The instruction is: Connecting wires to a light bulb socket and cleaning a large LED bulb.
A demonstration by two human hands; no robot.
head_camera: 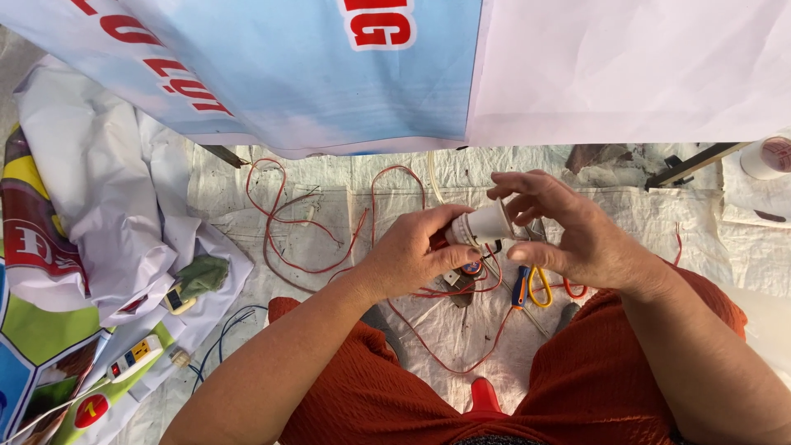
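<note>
**Both hands close on a small white fitting above a tangle of red wire**

I hold a white plastic fitting (484, 224), cone-shaped with a red end, over my lap, just above the woven sheet (709, 247) spread on the ground. My left hand (412, 259) wraps the narrow red end, fingers curled tight and the thumb pressed along its side, which looks to me like a grip meant to stop it turning. My right hand (568, 235) cups the wide end, thumb and fingertips pinching the rim while the remaining fingers fan out loosely above. Red wire (317, 239) loops across the sheet and gathers under the fitting. Yellow-handled pliers (535, 287) lie directly beneath my hands, close to reach. Off to my left, a white power strip (136, 356) rests on crumpled printed banner material (91, 214); another banner (329, 74) hangs ahead. A roll of tape (766, 156) sits at the far right edge.
</note>
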